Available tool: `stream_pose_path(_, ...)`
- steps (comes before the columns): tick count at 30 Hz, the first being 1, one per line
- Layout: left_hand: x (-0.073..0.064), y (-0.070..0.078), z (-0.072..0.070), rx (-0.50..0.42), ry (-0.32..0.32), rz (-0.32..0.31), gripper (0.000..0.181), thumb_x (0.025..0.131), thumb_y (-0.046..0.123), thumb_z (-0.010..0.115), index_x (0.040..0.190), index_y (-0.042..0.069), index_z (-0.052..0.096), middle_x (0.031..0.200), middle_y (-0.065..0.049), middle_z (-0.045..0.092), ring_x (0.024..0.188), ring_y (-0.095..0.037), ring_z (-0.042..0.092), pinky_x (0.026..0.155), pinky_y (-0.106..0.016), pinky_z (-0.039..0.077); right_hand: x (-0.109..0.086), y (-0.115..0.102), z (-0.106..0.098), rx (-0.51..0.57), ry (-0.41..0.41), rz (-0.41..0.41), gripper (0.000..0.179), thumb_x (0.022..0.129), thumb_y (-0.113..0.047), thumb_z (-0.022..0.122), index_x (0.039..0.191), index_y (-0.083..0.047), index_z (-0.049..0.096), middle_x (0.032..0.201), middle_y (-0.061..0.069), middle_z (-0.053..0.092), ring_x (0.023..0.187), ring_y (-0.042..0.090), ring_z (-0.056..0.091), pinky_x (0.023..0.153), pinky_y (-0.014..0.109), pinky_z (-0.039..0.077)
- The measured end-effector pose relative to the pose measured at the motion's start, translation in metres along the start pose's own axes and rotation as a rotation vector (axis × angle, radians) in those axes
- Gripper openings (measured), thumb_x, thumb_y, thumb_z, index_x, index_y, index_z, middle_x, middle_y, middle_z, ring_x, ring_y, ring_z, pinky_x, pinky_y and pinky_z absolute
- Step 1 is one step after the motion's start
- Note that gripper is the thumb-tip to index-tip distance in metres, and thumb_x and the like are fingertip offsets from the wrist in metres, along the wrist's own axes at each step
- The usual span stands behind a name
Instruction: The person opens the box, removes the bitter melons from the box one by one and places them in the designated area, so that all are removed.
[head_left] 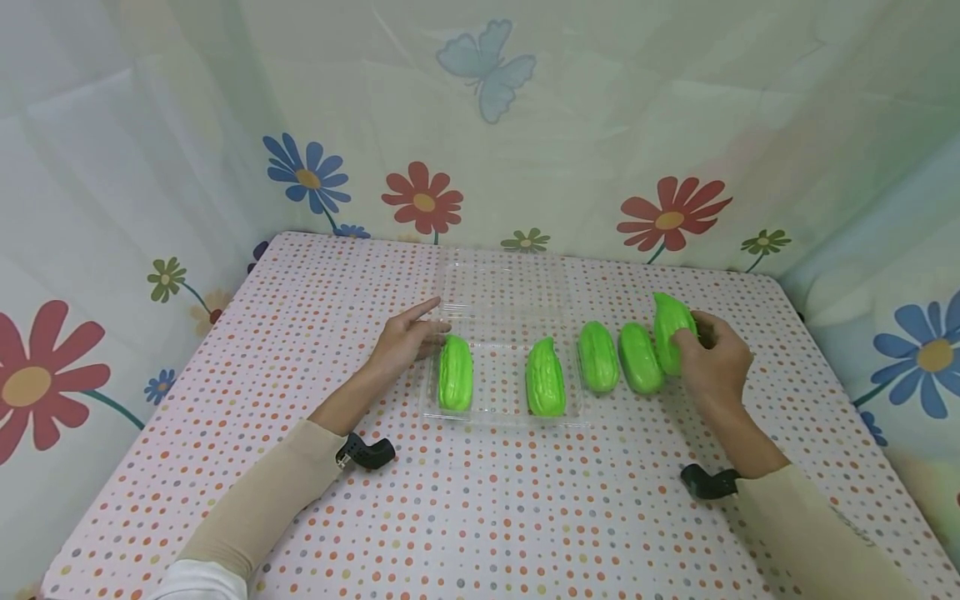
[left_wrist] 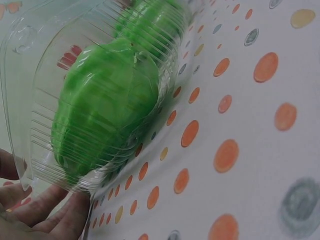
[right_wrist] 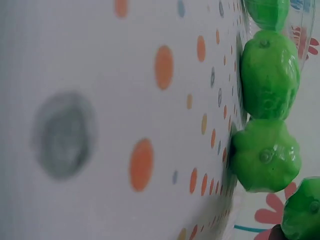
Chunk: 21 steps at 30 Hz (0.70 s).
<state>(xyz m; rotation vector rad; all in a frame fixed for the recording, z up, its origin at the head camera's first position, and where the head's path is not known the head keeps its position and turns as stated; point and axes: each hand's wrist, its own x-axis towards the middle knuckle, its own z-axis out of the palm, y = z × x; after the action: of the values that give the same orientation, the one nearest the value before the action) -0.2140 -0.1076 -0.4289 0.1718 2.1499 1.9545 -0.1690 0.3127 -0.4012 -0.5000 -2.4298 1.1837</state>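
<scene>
A clear plastic clamshell box (head_left: 495,400) lies on the table with its lid folded back. Inside it are two bright green, ridged bitter melons, one at the left end (head_left: 456,373) and another toward the right (head_left: 545,379). My left hand (head_left: 405,340) touches the box's back left corner, its fingers fairly straight against the clear plastic (left_wrist: 30,170). To the right of the box, my right hand (head_left: 712,354) holds a third bitter melon (head_left: 672,329) between thumb and fingers, tip upward. Beside it on the table lie two more bitter melons (head_left: 598,357) (head_left: 640,358).
The table (head_left: 487,517) has a white cloth with coloured dots. Flowered curtains (head_left: 555,142) hang behind it and on both sides. A black wrist mount (head_left: 367,452) sits on the left forearm, with another (head_left: 708,482) on the right.
</scene>
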Motion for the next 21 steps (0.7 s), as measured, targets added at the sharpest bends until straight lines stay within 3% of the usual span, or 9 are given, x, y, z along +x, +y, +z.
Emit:
stream_pose_path(6,-0.001,0.0,0.0,0.003,-0.005,0.006,0.053,0.106,0.021,0.048,0.159,0.018,0.038,0.134,-0.016,0.066,0.114,-0.025,0.069,0.101,-0.038,0.054,0.002,0.006,-0.003,-0.02,0.012,-0.009,0.051,0.094,-0.017,0.052,0.143,-0.005,0.056,0.128,0.016,0.065,0.1,0.016,0.057,0.07,0.011,0.044)
stream_pose_path(12,-0.002,0.001,0.001,0.005,-0.009,0.009,0.054,0.106,0.023,0.049,0.159,0.019,0.037,0.135,-0.016,0.065,0.114,-0.024,0.069,0.101,-0.038,0.054,0.005,0.013,-0.006,-0.035,-0.026,0.043,0.052,0.095,-0.021,0.051,0.145,-0.007,0.055,0.13,0.016,0.064,0.102,0.017,0.056,0.07,0.013,0.044)
stream_pose_path(21,-0.001,0.001,0.0,0.005,-0.005,0.009,0.054,0.106,0.021,0.049,0.159,0.019,0.037,0.135,-0.015,0.066,0.114,-0.024,0.069,0.101,-0.039,0.054,0.004,0.016,-0.009,-0.106,-0.131,0.079,0.055,0.097,-0.024,0.051,0.148,-0.003,0.05,0.134,0.027,0.059,0.109,0.033,0.059,0.059,0.008,0.042)
